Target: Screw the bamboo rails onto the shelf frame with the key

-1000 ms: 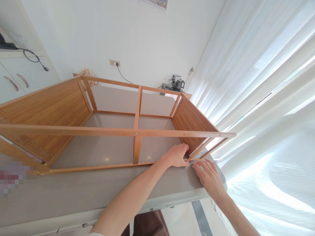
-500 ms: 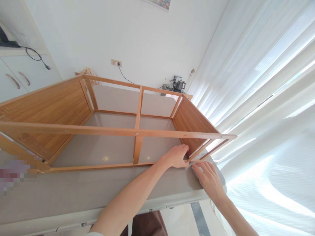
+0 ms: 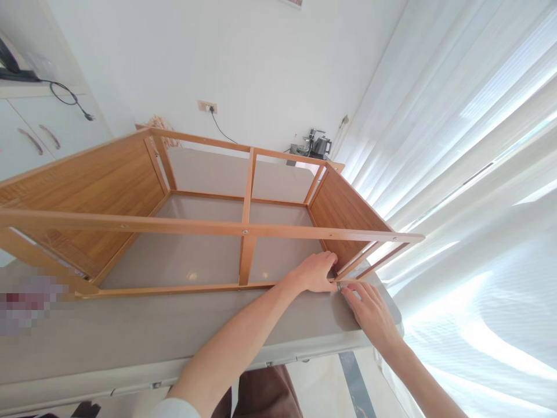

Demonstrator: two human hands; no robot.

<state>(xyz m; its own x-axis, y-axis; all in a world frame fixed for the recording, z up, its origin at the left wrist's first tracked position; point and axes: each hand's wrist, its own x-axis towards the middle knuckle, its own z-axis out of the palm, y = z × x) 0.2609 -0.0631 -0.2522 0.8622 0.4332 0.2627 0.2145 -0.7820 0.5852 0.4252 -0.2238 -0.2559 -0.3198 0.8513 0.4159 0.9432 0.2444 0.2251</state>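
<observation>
A large wooden frame (image 3: 187, 225) with solid side panels rests on a grey tabletop (image 3: 174, 325). My left hand (image 3: 317, 271) is closed around its lower front rail, close to the right corner, with the fingers reaching inside. Just to the right, my right hand (image 3: 369, 305) pinches a small metal piece (image 3: 340, 286) at that rail's front face. It looks like a screw or bolt, but the fingertips partly cover it. The right wooden panel (image 3: 348, 200) stands upright behind both hands.
A kettle (image 3: 321, 146) stands on a small stand at the back. White curtains (image 3: 478, 232) hang close on the right. At the left are a white cabinet (image 3: 26, 125) and a loose black cable (image 3: 65, 93). The table's front edge (image 3: 143, 377) lies near my body.
The view has shifted slightly, so the whole scene sits a little higher and further right. My left hand keeps its hold on the rail; my right fingers stay at the small metal piece.
</observation>
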